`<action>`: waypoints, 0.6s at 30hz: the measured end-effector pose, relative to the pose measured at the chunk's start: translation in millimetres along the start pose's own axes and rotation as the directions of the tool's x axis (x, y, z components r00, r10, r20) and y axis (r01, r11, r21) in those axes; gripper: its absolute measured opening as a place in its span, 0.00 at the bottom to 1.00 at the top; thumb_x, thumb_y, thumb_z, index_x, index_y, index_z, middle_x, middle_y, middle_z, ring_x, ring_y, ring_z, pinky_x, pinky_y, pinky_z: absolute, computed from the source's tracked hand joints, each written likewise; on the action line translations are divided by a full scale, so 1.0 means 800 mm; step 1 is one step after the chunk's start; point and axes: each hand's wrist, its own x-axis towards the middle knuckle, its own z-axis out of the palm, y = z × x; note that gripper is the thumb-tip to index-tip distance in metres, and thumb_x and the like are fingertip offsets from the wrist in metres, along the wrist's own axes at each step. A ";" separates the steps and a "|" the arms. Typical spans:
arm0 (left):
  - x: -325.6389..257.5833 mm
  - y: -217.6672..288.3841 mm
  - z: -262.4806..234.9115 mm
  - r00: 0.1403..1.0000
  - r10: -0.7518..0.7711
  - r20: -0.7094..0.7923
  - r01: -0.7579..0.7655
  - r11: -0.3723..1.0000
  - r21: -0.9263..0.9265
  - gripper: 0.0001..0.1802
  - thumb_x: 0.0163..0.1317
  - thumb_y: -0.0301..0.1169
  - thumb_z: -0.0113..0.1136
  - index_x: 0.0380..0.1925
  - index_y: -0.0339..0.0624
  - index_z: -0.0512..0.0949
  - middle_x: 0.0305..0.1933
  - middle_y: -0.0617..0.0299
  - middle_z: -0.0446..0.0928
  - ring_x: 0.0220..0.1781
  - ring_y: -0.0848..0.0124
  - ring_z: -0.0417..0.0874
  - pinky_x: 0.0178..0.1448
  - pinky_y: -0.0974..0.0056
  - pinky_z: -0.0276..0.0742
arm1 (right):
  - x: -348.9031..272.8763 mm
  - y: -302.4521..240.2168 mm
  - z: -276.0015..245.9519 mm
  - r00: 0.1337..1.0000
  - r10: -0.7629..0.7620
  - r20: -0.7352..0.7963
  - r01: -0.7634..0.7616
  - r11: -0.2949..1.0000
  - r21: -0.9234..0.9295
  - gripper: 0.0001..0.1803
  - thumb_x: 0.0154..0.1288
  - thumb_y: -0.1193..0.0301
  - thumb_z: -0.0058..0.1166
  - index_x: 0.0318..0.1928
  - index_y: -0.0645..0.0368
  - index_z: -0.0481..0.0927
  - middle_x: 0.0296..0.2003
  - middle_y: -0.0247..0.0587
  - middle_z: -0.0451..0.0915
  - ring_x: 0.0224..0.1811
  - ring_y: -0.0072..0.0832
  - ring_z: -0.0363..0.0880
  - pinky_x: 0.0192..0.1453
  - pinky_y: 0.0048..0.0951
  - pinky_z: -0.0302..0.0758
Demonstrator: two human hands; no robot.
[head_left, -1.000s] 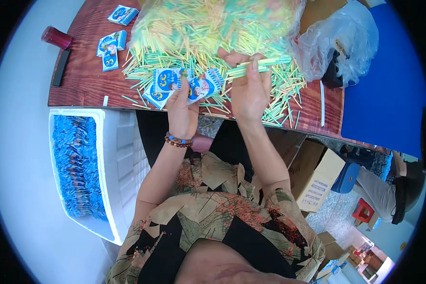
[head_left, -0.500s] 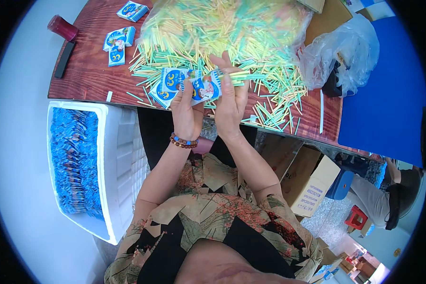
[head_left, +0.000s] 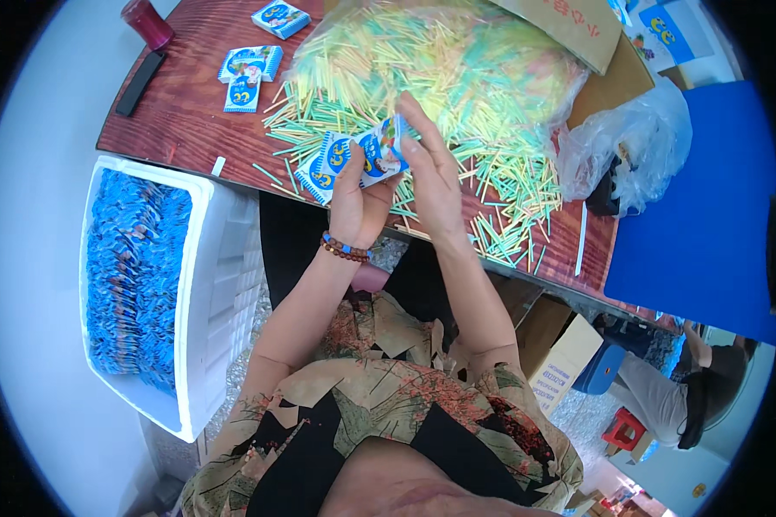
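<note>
My left hand [head_left: 358,202] holds a small fanned stack of blue-and-white paper packets [head_left: 353,155] above the near edge of the reddish wooden table [head_left: 172,121]. My right hand [head_left: 431,177] presses flat against the right side of the same stack, fingers pointing up. A bead bracelet circles my left wrist. Behind the hands lies a large heap of thin yellow and green sticks [head_left: 440,77], partly inside a clear plastic bag.
A white foam box [head_left: 220,284] packed with blue packets stands to my left below the table. More packets [head_left: 248,73], a dark red cup [head_left: 147,21] and a black bar [head_left: 140,84] lie at the table's left. A crumpled plastic bag [head_left: 629,146], cardboard boxes and another seated person [head_left: 690,388] are to the right.
My right hand left the loose sticks on the table and came over to the packets in my left hand. Both hands have lifted slightly.
</note>
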 end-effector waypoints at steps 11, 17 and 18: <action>0.019 0.055 -0.009 0.975 0.118 0.186 -0.107 0.992 -0.066 0.21 0.70 0.47 0.50 0.53 0.43 0.72 0.52 0.59 0.78 0.56 0.66 0.78 0.64 0.56 0.70 | 0.034 -0.010 0.022 0.964 0.138 0.226 -0.179 0.969 0.170 0.27 0.65 0.71 0.55 0.64 0.62 0.66 0.53 0.48 0.77 0.55 0.30 0.76 0.58 0.28 0.70; 0.021 0.091 -0.008 0.973 0.192 0.131 -0.173 0.975 -0.142 0.19 0.70 0.41 0.52 0.52 0.39 0.72 0.52 0.57 0.78 0.53 0.65 0.80 0.61 0.57 0.73 | 0.056 0.008 0.062 0.973 0.081 0.214 -0.039 0.981 -0.192 0.23 0.60 0.72 0.61 0.56 0.61 0.73 0.46 0.41 0.79 0.49 0.24 0.76 0.54 0.25 0.71; 0.022 0.096 -0.011 0.971 0.202 0.125 -0.183 0.973 -0.143 0.19 0.70 0.41 0.52 0.52 0.39 0.72 0.52 0.57 0.78 0.53 0.65 0.80 0.61 0.57 0.73 | 0.061 0.009 0.067 0.975 0.061 0.215 -0.008 0.970 -0.241 0.18 0.60 0.74 0.60 0.52 0.62 0.77 0.44 0.38 0.79 0.48 0.20 0.75 0.53 0.23 0.70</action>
